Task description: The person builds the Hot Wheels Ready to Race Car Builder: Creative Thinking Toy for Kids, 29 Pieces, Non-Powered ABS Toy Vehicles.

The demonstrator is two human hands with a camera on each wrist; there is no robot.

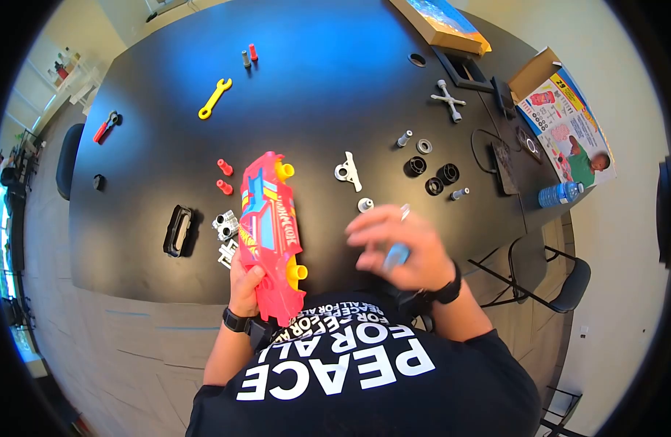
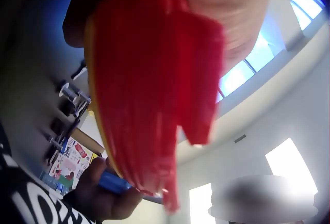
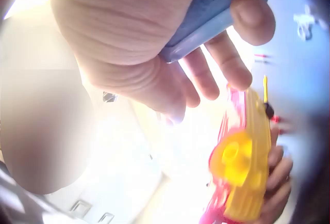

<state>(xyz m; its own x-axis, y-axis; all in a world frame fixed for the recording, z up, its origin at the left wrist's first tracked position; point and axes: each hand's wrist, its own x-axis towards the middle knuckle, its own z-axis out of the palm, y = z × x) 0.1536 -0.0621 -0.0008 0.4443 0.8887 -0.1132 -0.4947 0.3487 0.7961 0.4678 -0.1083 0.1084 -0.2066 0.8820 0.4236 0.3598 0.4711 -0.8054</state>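
Note:
A red toy car body (image 1: 273,233) with yellow hubs and blue windows is gripped near its lower end by my left hand (image 1: 245,288). In the left wrist view the red body (image 2: 139,79) fills the middle. My right hand (image 1: 408,251) is raised to the right of the car, apart from it, and holds a blue piece (image 1: 396,256). The right wrist view shows that blue piece (image 3: 216,15) lying against the palm under the thumb, other fingers extended. The car's yellow underside (image 3: 252,157) faces that camera.
On the black table (image 1: 314,87) lie a yellow wrench (image 1: 216,99), a grey bracket (image 1: 348,172), black wheels (image 1: 448,173), a black frame (image 1: 179,231), grey parts (image 1: 225,225) and red pegs (image 1: 225,167). A box (image 1: 565,124) and bottle (image 1: 560,194) are at right.

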